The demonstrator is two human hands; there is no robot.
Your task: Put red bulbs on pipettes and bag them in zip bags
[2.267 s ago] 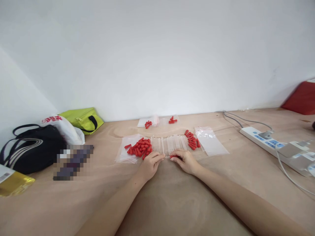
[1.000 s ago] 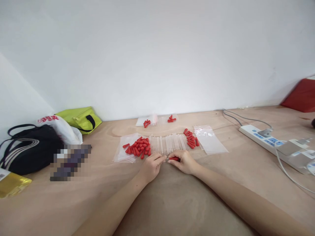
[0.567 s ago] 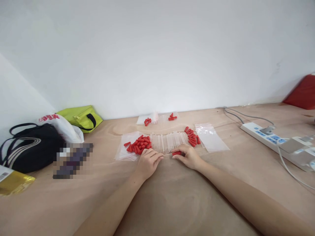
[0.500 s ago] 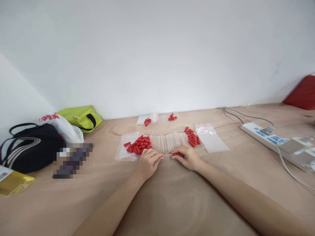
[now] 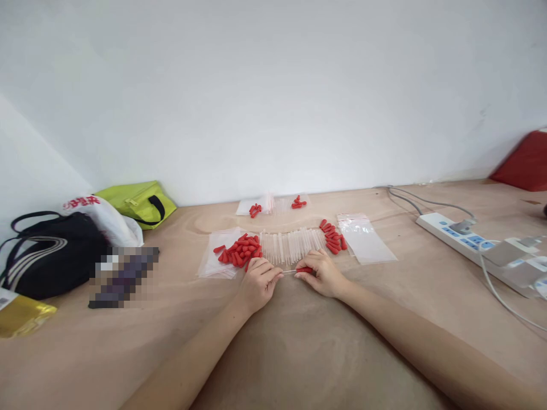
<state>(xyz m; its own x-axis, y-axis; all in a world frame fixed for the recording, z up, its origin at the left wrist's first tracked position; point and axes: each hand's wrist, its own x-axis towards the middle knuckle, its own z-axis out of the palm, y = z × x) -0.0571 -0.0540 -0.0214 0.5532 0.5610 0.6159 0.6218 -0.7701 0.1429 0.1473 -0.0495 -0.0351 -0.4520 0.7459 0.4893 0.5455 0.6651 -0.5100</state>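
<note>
One pale wall (image 5: pixel 273 102) backs the scene I follow from afar through the head camera, above a wood-toned tabletop (image 5: pixel 273 353). A black bag (image 5: pixel 55 256) leans at left beside a lime-green bag (image 5: pixel 134 204); a white power strip (image 5: pixel 450 232) lies at right, all well apart from the work and, I judge, no hindrance. A clear zip bag (image 5: pixel 371 242) lies flat beyond the right hand, near a row of clear tubes (image 5: pixel 299 244) laid side by side just past both hands.

The left hand (image 5: pixel 260 282) and right hand (image 5: pixel 322 274) sit a little apart, fingers pinched and facing each other. Crowding the left hand is a heaped pile of red bulbs (image 5: pixel 241 250) on flat bags, partly hidden by that hand; a smaller group of red bulbs (image 5: pixel 334 236) lies beyond the right. I would guard against knocking either, or the row, with a knuckle.

Clasped in the right fingers is a single red bulb (image 5: pixel 304 270); between the hands runs one thin clear tube (image 5: pixel 289 271), gripped by the left fingertips. Whether its tip sits inside the bulb, I cannot tell. I would hold both in one straight line, grip near the joint, and press gently along the length so the tube does not bend.
</note>
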